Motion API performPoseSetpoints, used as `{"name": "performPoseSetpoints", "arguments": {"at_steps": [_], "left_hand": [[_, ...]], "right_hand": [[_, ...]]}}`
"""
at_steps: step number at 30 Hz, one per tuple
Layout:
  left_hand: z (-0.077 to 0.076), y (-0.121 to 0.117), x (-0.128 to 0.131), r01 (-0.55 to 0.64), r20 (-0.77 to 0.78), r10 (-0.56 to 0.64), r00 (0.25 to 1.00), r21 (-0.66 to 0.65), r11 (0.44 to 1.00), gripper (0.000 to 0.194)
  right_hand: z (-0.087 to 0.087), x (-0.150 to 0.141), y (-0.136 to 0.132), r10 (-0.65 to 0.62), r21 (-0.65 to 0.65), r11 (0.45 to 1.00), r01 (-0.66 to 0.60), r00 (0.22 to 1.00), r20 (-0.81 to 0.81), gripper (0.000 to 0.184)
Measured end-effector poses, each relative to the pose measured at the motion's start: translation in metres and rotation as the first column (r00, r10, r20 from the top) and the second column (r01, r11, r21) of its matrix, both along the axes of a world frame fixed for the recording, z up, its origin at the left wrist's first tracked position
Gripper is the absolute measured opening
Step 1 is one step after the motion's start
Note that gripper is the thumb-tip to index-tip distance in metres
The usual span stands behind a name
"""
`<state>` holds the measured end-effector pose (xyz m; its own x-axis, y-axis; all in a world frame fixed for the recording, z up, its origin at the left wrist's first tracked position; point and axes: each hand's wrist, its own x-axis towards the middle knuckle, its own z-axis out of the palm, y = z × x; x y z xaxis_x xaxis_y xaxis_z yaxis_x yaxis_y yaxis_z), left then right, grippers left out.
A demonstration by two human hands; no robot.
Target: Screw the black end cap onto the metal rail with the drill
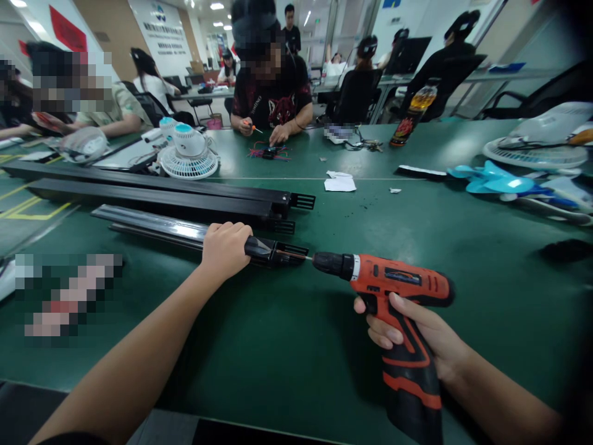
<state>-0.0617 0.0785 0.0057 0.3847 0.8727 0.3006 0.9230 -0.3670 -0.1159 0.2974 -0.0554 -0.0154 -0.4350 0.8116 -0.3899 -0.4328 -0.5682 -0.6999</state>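
My right hand (417,327) is wrapped round the handle of an orange and black cordless drill (403,278), a finger near its trigger. The drill points left, and its thin bit meets the slotted black end piece (291,253) of a long black metal bar (152,224). My left hand (227,248) is closed over that bar close to the same end, against the table. Whether the bit sits in a screw is too small to tell. Just beyond lie two more long black bars (162,194) with similar slotted ends.
On the green table (296,358) stand a white fan part (189,154), paper scraps (340,181), blue fan blades (495,179) and a drink bottle (414,117). Across the table, a person (273,93) handles an orange screwdriver and wires. A blurred-out object (74,296) lies at left.
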Motion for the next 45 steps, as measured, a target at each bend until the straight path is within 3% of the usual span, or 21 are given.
{"name": "performPoseSetpoints", "arguments": {"at_steps": [6, 22, 27, 33, 45], "left_hand": [[0.000, 0.002, 0.000, -0.010, 0.004, 0.010, 1.000, -0.006, 1.000, 0.012], [-0.002, 0.003, 0.000, -0.005, 0.027, 0.005, 1.000, 0.009, 1.000, 0.016], [-0.002, 0.002, 0.000, 0.003, 0.030, -0.003, 1.000, 0.008, 1.000, 0.014], [-0.003, 0.002, 0.000, 0.003, 0.032, -0.003, 0.999, 0.023, 1.000, 0.013], [-0.001, 0.001, 0.001, -0.006, 0.028, 0.005, 1.000, 0.011, 1.000, 0.014]], "right_hand": [[-0.001, 0.004, 0.001, -0.046, -0.082, 0.995, 0.057, 0.991, 0.128, 0.045], [-0.002, 0.008, 0.004, -0.009, -0.173, 0.985, 0.023, 0.997, 0.079, 0.053], [-0.002, 0.003, 0.003, 0.001, -0.108, 0.994, 0.001, 1.000, 0.018, 0.057], [-0.009, 0.004, 0.004, 0.021, 0.018, 1.000, -0.021, 1.000, 0.010, 0.043], [-0.006, 0.002, 0.008, 0.100, 0.067, 0.993, -0.095, 0.992, -0.075, 0.033]]}}
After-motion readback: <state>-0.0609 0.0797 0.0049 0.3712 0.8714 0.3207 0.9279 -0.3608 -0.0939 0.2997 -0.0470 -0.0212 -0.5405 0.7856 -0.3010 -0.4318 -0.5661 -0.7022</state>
